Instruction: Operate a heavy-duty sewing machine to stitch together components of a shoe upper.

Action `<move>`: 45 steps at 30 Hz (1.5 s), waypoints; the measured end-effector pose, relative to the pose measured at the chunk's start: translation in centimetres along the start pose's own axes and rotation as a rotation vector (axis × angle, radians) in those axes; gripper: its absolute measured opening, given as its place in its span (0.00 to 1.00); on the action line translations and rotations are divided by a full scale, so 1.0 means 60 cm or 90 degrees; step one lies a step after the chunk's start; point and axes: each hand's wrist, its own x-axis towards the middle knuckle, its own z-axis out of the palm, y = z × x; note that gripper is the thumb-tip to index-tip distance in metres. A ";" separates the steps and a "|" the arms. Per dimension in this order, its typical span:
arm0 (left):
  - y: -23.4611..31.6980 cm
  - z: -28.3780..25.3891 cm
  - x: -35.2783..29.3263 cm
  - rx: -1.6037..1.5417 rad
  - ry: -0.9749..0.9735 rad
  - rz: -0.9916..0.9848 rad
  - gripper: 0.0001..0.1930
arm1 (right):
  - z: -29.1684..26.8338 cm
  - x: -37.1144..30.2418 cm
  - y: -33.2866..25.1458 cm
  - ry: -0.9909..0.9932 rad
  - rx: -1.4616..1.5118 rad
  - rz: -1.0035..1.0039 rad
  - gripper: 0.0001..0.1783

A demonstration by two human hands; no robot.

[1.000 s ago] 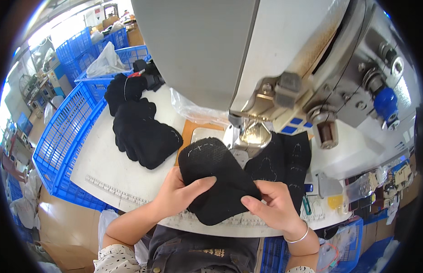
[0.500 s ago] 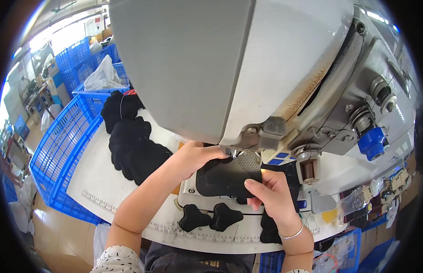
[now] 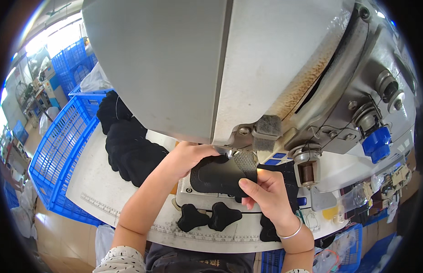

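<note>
A flat black piece [image 3: 220, 176] with a grey mesh patch lies under the presser foot of a sewing machine [image 3: 188, 68]. My left hand [image 3: 188, 159] grips its far left edge, thumb pointing toward the needle area; the machine head partly hides those fingers. At the piece's near right edge, my right hand [image 3: 268, 193] pinches it between thumb and fingers. Two small three-lobed black pieces [image 3: 225, 216] rest side by side on the white table [image 3: 170, 232], nearer me. More black material [image 3: 291, 182] shows beyond and beside my right hand.
Bundled black pieces [image 3: 129, 145] are heaped on the table's left part. A blue plastic crate [image 3: 61, 150] stands against that side. The machine's thread tension knobs [image 3: 376, 143] jut out at the right. A ruler strip [image 3: 207, 236] follows the table's near edge.
The view has shifted slightly, so the machine head appears larger and further left. Both hands keep their hold on the black piece, which looks nearly the same under the presser foot.
</note>
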 end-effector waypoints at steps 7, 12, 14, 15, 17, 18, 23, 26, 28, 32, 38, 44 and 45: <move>-0.008 -0.004 0.004 0.029 0.000 0.056 0.09 | 0.003 -0.001 -0.003 0.009 -0.059 0.025 0.10; -0.018 -0.016 0.018 0.031 -0.028 0.046 0.09 | 0.005 -0.002 -0.006 0.010 -0.075 0.024 0.10; -0.019 -0.014 0.020 0.052 -0.052 0.071 0.09 | 0.006 -0.003 -0.005 0.010 -0.063 0.028 0.09; -0.019 -0.007 0.018 0.035 -0.018 0.061 0.09 | 0.005 -0.003 -0.005 0.011 -0.063 0.022 0.09; -0.019 -0.006 0.018 0.020 0.015 0.050 0.09 | 0.003 -0.006 -0.002 0.018 -0.069 0.034 0.09; -0.022 -0.011 0.018 0.028 -0.003 0.053 0.09 | 0.002 -0.006 -0.002 0.011 -0.070 0.025 0.09; -0.018 -0.009 0.018 -0.032 -0.053 0.092 0.10 | 0.004 -0.002 -0.005 0.007 -0.070 0.026 0.09; -0.021 -0.011 0.020 0.003 -0.034 0.064 0.10 | 0.005 -0.004 -0.004 0.008 -0.082 0.031 0.10; -0.028 -0.017 0.023 0.049 -0.050 0.129 0.08 | 0.005 -0.003 -0.003 0.006 -0.081 0.026 0.10; -0.017 -0.007 0.022 -0.044 -0.012 0.053 0.04 | 0.004 -0.001 0.000 0.006 -0.082 0.026 0.10; -0.033 -0.022 0.028 0.011 -0.058 0.126 0.06 | 0.008 -0.002 -0.004 0.009 -0.082 0.020 0.12; -0.008 -0.007 0.003 -0.059 -0.004 -0.004 0.09 | 0.012 0.002 0.003 0.015 -0.056 -0.001 0.13; 0.001 0.003 -0.009 -0.085 0.013 -0.030 0.08 | 0.011 0.002 0.002 0.018 -0.046 0.001 0.14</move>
